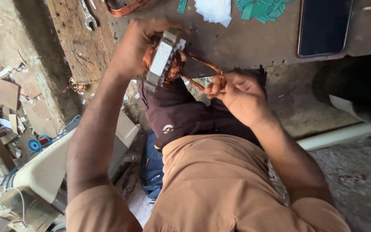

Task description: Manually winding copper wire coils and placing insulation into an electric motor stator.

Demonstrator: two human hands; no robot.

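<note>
The motor core [165,60], wound with copper wire [202,71], sits above the lap, clamped in the left hand [136,45]. The right hand [237,96], just right of the core, pinches a wire loop. Beyond the core lie green paper pieces [263,8], white paper [213,9] and a dark phone [324,26].
</note>
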